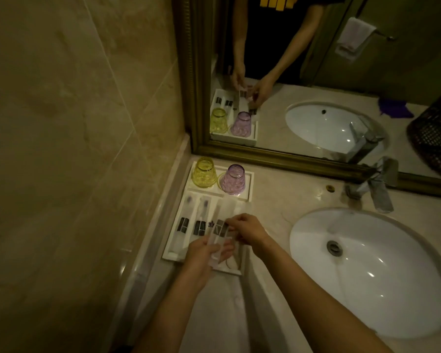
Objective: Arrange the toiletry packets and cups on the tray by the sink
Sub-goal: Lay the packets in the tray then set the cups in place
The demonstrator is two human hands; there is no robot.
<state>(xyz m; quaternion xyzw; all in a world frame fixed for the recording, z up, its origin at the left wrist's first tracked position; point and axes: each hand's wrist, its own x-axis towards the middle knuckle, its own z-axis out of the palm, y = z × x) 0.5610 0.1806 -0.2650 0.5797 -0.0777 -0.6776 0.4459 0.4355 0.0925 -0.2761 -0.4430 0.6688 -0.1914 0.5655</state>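
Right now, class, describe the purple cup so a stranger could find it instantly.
Find the white tray left of the sink, under the mirror. Two upside-down cups stand at its far end. The purple cup is nearer the sink; its neighbour, the yellow cup, is by the wall.

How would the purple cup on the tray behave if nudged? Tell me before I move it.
The purple cup stands upside down on its wide rim, so it probably slides rather than tips. It looks like patterned glass: likely fragile and slippery. The yellow cup stands close beside it, so a push could knock them together.
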